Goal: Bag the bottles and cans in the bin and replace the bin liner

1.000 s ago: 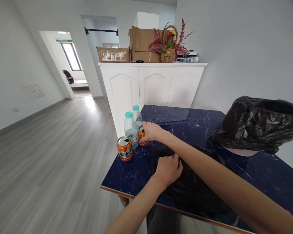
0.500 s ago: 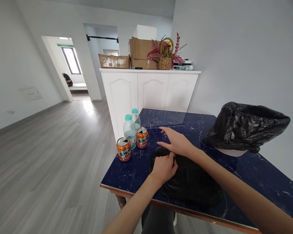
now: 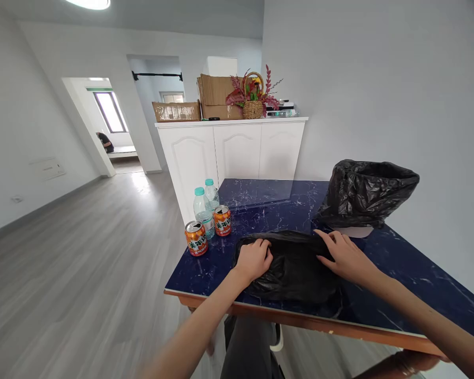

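The tabletop [image 3: 256,218] has a hard, glossy face veined like marble, smooth enough to catch a pale reflection at its far end; the near edge [image 3: 292,318] looks like brown wood with a soft sheen. On the near side I see a flat bag [image 3: 296,271] of thin, creased plastic, dully shiny, while the standing bag [image 3: 367,195] at right is crinkled, glossier plastic. At left, the cans [image 3: 197,242] are shiny printed metal, the bottles [image 3: 203,208] clear, smooth plastic. Far off, the cupboard [image 3: 237,147] is smooth satin white, the large box [image 3: 217,97] matt cardboard, the basket [image 3: 253,109] rough wicker.
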The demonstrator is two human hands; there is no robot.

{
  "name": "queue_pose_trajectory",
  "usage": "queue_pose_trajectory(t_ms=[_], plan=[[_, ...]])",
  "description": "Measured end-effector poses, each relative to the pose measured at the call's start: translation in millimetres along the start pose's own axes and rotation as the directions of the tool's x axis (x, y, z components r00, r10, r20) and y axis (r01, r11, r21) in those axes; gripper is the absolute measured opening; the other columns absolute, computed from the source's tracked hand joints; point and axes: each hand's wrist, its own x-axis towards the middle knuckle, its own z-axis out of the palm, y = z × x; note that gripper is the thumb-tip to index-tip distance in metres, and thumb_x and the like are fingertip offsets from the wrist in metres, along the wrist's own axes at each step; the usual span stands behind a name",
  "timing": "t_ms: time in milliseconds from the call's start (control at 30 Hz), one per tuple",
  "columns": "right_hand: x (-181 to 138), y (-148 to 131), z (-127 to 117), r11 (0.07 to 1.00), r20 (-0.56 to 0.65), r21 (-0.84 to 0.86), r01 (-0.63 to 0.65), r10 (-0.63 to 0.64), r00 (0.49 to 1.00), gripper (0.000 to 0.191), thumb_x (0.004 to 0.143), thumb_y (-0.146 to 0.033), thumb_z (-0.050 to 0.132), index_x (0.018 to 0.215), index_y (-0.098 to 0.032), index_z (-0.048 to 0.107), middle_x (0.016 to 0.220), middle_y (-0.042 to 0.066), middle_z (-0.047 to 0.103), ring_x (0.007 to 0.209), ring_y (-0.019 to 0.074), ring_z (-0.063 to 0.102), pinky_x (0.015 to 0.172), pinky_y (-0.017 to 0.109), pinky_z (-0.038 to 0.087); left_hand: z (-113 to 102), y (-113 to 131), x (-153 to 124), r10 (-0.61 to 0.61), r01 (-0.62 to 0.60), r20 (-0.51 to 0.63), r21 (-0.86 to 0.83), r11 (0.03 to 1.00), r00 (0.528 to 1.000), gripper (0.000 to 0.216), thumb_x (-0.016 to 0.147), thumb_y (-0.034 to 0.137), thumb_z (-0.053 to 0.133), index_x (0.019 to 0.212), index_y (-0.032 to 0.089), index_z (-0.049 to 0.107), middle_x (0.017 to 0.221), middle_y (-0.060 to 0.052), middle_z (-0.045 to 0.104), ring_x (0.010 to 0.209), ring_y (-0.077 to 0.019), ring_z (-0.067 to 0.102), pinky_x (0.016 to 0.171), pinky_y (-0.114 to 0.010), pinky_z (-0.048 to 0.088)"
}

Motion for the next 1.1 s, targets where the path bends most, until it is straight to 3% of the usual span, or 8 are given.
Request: queue_pose_trajectory(t_ms=[200, 333, 467, 567, 633, 767, 900, 1100], plan=[[-10.3, 14.0, -2.1, 0.955, 0.051, 0.169, -0.245, 0.24, 0.969, 0.051, 0.1, -0.041, 0.05, 0.146, -0.021, 0.049, 0.115, 0.014, 0.065, 0.091, 0.0288, 0.071, 0.066, 0.034, 0.05, -19.9, 7.5, -6.6, 0.08, -0.079, -0.03, 0.017, 0.997, 0.996, 0.025, 0.101, 0.019, 0.05, 0.119, 0.018, 0.066, 0.121, -0.014, 0.069, 0.117, -0.0313, 0.066, 0.1, -0.046, 0.05], [-13.8, 16.7, -6.2, 0.904, 0.117, 0.29, -0.313, 0.291, 0.95, 0.049, 0.099, -0.042, 0.053, 0.143, -0.022, 0.047, 0.1, 0.007, 0.071, 0.083, 0.0254, 0.071, 0.064, 0.032, 0.045, -25.2, 28.4, -11.0, 0.2, -0.2, -0.006, -0.056, 0.978, 0.98, 0.027, 0.107, 0.024, 0.046, 0.128, 0.02, 0.062, 0.13, -0.011, 0.071, 0.125, -0.0258, 0.064, 0.108, -0.042, 0.049], [-16.1, 18.1, -8.5, 0.903, 0.143, 0.306, -0.301, 0.269, 0.952, 0.036, 0.1, -0.041, 0.049, 0.132, -0.024, 0.055, 0.099, 0.006, 0.073, 0.085, 0.0248, 0.072, 0.065, 0.032, 0.045, -18.2, 42.4, -14.0, 0.324, -0.313, 0.089, -0.117, 0.943, 0.942, 0.039, 0.11, 0.038, 0.046, 0.143, 0.019, 0.057, 0.147, -0.011, 0.067, 0.142, -0.0255, 0.057, 0.119, -0.043, 0.044], [-17.2, 20.9, -7.2, 0.918, 0.041, 0.284, -0.279, 0.279, 0.959, 0.053, 0.099, -0.054, 0.051, 0.14, -0.02, 0.054, 0.125, 0.016, 0.068, 0.095, 0.0294, 0.073, 0.066, 0.035, 0.05, -9.2, 46.0, -17.3, 0.319, -0.303, 0.185, -0.109, 0.947, 0.929, 0.053, 0.112, 0.044, 0.037, 0.156, 0.016, 0.047, 0.165, -0.015, 0.049, 0.157, -0.0285, 0.04, 0.127, -0.048, 0.034], [-17.0, 23.6, -5.6, 0.922, 0.034, 0.273, -0.274, 0.275, 0.961, 0.058, 0.096, -0.055, 0.056, 0.141, -0.018, 0.056, 0.128, 0.018, 0.067, 0.097, 0.0316, 0.074, 0.067, 0.037, 0.052, -4.0, 46.6, -20.0, 0.299, -0.285, 0.223, -0.092, 0.954, 0.928, 0.059, 0.113, 0.046, 0.032, 0.163, 0.015, 0.038, 0.173, -0.014, 0.036, 0.162, -0.0285, 0.028, 0.131, -0.049, 0.026], [-15.8, 27.2, -9.5, 0.922, 0.098, 0.292, -0.253, 0.234, 0.967, 0.026, 0.098, -0.041, 0.055, 0.11, -0.023, 0.071, 0.108, 0.01, 0.076, 0.101, 0.0306, 0.074, 0.072, 0.037, 0.053, 0.1, 45.6, -23.8, 0.284, -0.273, 0.229, -0.081, 0.959, 0.931, 0.063, 0.114, 0.048, 0.025, 0.167, 0.015, 0.032, 0.176, -0.012, 0.027, 0.165, -0.0262, 0.019, 0.134, -0.048, 0.019], [-17.6, 20.6, -39.1, 0.924, -0.068, 0.329, -0.193, 0.227, 0.971, 0.028, 0.101, -0.039, 0.049, 0.105, -0.027, 0.074, 0.108, 0.008, 0.077, 0.098, 0.0296, 0.073, 0.07, 0.036, 0.053, -1.9, 46.8, -21.9, 0.279, -0.268, 0.245, -0.077, 0.96, 0.929, 0.063, 0.114, 0.049, 0.027, 0.167, 0.015, 0.032, 0.176, -0.012, 0.027, 0.165, -0.0267, 0.019, 0.134, -0.048, 0.019], [-30.4, -23.0, -115.7, 0.892, -0.361, 0.44, 0.109, 0.064, 0.931, 0.02, 0.099, -0.031, 0.052, 0.098, -0.026, 0.071, 0.096, 0.007, 0.073, 0.086, 0.0245, 0.07, 0.074, 0.034, 0.053, 5.0, 59.1, -3.9, 0.268, -0.261, 0.229, -0.06, 0.963, 0.936, 0.061, 0.114, 0.048, 0.03, 0.163, 0.014, 0.039, 0.172, -0.015, 0.037, 0.163, -0.0302, 0.026, 0.132, -0.052, 0.024]])
